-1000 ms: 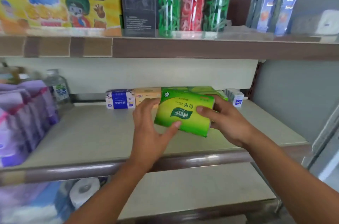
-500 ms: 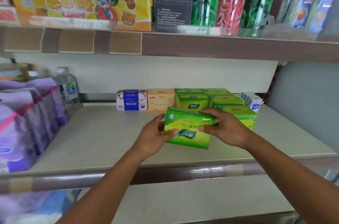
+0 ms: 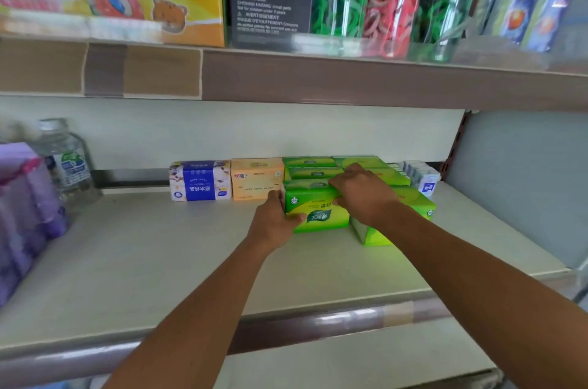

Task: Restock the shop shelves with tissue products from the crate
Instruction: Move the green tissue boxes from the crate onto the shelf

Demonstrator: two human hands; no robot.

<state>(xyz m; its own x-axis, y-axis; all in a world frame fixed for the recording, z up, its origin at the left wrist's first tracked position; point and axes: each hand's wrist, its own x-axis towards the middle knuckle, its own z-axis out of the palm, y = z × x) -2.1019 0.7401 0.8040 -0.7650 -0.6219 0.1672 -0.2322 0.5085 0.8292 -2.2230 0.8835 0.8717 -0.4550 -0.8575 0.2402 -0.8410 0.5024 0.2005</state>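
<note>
The middle shelf [image 3: 159, 261] carries purple packs [image 3: 22, 213] at its left end and a row of tissue packs along the back wall. The green tissue pack [image 3: 318, 213] sits on it, before other green packs. The left hand [image 3: 273, 220] grips its left end; the right hand [image 3: 362, 194] curls over its top

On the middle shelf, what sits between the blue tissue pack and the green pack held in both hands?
In the head view, one orange tissue pack stands between the blue tissue pack and the green pack, close beside the blue one.
</note>
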